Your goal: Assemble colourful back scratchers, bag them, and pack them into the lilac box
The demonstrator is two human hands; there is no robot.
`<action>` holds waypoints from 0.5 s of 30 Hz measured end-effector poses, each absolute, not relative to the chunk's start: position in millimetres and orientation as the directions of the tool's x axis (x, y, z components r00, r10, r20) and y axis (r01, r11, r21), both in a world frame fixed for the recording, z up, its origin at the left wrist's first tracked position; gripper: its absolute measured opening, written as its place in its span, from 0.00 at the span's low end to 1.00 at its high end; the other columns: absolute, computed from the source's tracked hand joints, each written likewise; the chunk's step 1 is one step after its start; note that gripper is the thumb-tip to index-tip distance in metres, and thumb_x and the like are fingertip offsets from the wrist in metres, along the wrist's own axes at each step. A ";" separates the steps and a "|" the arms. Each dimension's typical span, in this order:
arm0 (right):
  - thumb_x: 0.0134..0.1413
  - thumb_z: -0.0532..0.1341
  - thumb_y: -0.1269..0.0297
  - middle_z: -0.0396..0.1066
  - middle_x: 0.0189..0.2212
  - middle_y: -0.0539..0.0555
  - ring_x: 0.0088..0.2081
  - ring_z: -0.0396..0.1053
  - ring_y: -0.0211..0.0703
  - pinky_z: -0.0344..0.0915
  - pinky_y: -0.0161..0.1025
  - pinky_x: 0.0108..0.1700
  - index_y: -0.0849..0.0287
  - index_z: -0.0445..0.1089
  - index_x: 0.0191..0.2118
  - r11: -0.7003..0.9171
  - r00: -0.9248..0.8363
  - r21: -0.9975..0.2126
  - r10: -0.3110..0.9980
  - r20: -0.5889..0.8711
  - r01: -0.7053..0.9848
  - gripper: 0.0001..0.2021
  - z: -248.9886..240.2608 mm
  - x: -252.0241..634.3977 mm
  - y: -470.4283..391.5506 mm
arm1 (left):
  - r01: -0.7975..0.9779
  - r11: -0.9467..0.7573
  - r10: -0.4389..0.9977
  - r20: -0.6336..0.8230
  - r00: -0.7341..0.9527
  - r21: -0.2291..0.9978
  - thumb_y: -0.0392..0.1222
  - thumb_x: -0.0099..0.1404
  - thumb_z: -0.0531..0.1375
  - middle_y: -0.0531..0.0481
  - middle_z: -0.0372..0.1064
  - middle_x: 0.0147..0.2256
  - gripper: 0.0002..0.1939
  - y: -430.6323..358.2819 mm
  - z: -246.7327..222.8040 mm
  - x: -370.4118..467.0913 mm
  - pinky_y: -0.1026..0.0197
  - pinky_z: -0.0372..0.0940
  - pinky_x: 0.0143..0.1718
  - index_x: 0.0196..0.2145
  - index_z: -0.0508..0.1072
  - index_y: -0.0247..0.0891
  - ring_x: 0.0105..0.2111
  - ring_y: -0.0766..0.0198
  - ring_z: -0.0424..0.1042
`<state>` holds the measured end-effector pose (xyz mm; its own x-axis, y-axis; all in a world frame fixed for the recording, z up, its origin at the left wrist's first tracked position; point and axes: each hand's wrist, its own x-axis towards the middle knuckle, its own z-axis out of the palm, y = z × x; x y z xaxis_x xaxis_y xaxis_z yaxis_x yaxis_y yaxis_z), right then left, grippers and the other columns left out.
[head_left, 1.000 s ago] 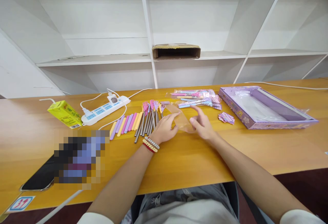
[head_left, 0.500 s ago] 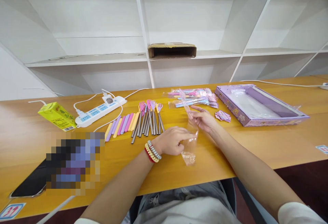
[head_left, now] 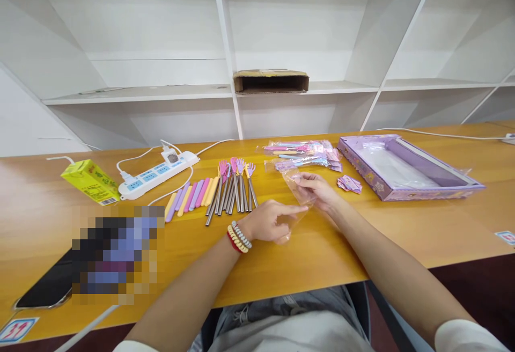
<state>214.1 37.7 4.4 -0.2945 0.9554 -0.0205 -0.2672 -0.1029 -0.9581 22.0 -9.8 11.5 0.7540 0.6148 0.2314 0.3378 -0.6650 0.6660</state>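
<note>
A clear plastic bag (head_left: 298,193) stretches between my two hands above the table. My right hand (head_left: 317,190) pinches its upper part between thumb and fingers. My left hand (head_left: 271,220) has its index finger stretched along the bag, while the other fingers curl in at the bag's lower part. To the left lie several back scratchers (head_left: 237,188) with metal rods and pink, purple or yellow claw heads. Beside them is a row of pastel handles (head_left: 193,196). Behind my hands are bagged back scratchers (head_left: 301,153). Small printed purple cards (head_left: 349,183) are piled right of my right hand.
A purple open box (head_left: 386,188) with a clear plastic lining lies at the right. On the left are a power strip (head_left: 161,174) with cables, a yellow-green drink carton (head_left: 90,182) and a black phone (head_left: 48,282). White shelves behind hold a cardboard box (head_left: 271,81).
My right hand has drawn slightly down toward me, lowering the bag's upper end. The bag's lower end has swung left, under my left hand. My left hand has barely moved.
</note>
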 end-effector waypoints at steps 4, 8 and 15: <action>0.38 0.66 0.63 0.59 0.16 0.44 0.16 0.51 0.27 0.44 0.29 0.18 0.62 0.66 0.27 -0.102 -0.343 -0.978 0.939 -0.034 -0.183 0.10 4.6 213.1 34.9 | 0.225 -0.582 0.682 0.319 0.658 0.781 0.40 0.58 0.54 0.48 0.74 0.30 0.16 -1.6 8.8 14.6 0.64 0.64 0.33 0.42 0.75 0.34 0.27 0.65 0.70; 0.37 0.66 0.64 0.62 0.17 0.45 0.16 0.54 0.28 0.47 0.30 0.18 0.61 0.65 0.27 -0.075 -0.335 -0.981 0.942 -0.011 -0.179 0.11 -1.1 207.8 35.6 | 0.153 -0.407 0.772 0.251 0.584 0.900 0.49 0.60 0.52 0.44 0.73 0.27 0.20 4.8 9.9 9.8 0.61 0.63 0.36 0.19 0.69 0.33 0.30 0.62 0.70; 0.39 0.65 0.60 0.65 0.18 0.46 0.15 0.60 0.32 0.55 0.31 0.16 0.58 0.60 0.29 0.053 -0.093 -0.974 0.993 0.075 -0.218 0.14 -6.1 206.0 42.4 | 0.141 -0.121 0.619 -0.036 0.784 0.983 0.48 0.54 0.60 0.49 0.70 0.23 0.14 4.3 11.8 14.4 0.64 0.61 0.31 0.22 0.71 0.32 0.25 0.66 0.66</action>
